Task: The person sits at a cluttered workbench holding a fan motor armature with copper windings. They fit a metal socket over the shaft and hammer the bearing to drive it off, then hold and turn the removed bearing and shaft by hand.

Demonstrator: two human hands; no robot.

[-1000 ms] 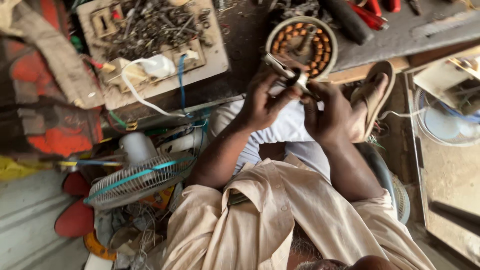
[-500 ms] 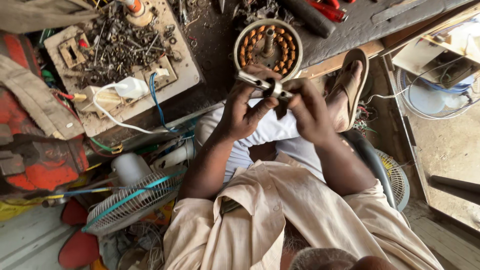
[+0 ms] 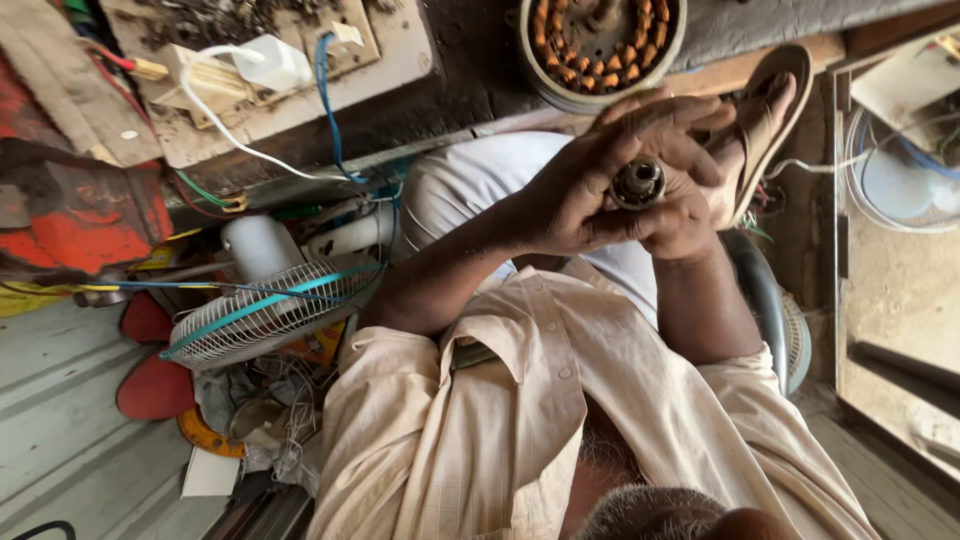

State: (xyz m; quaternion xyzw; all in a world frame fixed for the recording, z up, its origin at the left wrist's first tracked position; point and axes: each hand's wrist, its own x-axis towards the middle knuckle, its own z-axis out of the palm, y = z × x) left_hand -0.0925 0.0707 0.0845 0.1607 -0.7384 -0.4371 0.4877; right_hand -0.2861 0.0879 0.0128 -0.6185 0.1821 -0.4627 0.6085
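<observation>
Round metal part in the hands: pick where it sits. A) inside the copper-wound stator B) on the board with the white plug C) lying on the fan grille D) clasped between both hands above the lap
D: the round metal part is clasped by the left hand and the right hand together, below the stator and well away from the fan.
</observation>
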